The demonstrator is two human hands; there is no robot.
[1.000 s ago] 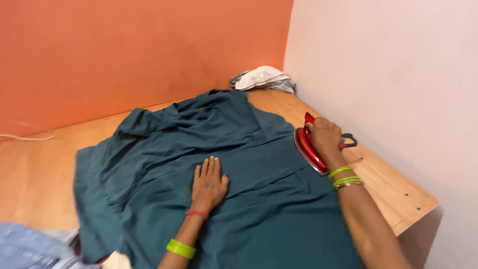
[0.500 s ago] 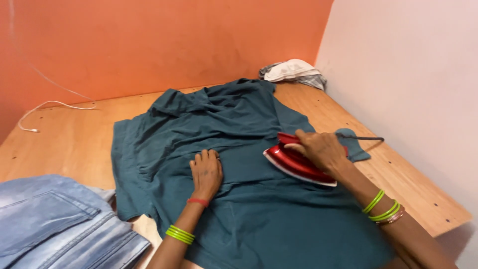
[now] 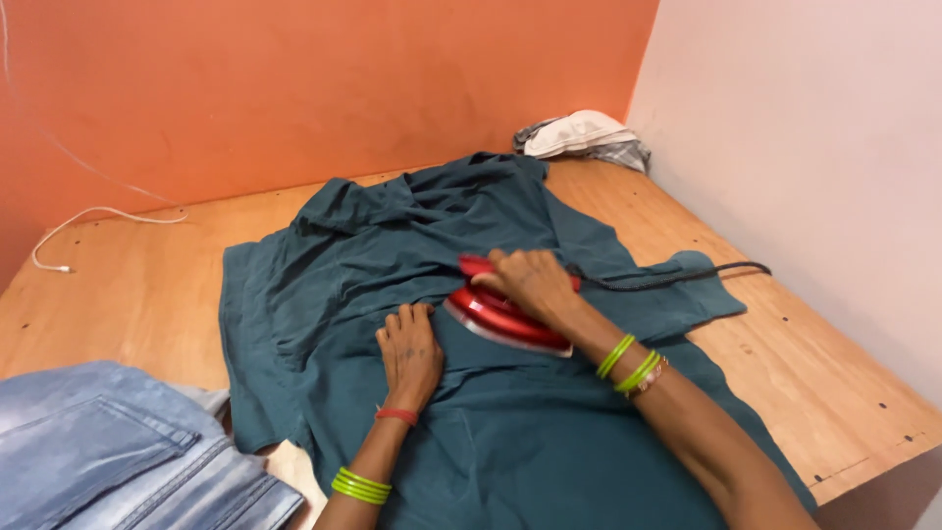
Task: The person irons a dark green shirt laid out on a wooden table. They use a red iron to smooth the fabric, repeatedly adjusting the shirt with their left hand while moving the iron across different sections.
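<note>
A dark teal garment (image 3: 343, 285) lies spread over a wooden table (image 3: 137, 285). My right hand (image 3: 530, 283) grips the handle of a red iron (image 3: 496, 316) that rests on the middle of the cloth. Just left of the iron, my left hand (image 3: 410, 351) lies flat on the fabric with fingers apart, touching the iron's tip side. The iron's black cord (image 3: 677, 278) runs off to the right across the cloth. Both wrists wear green bangles.
Folded blue jeans (image 3: 108, 461) sit at the near left corner. A crumpled white and grey cloth (image 3: 581, 135) lies in the far corner by the walls. A white cable (image 3: 93, 221) trails at the left. The table's edge drops off at the right (image 3: 873, 456).
My right hand has slid the iron leftward from the table's right side onto the middle of the garment, up next to my left hand, which stayed pressed on the cloth. The view shifted left.
</note>
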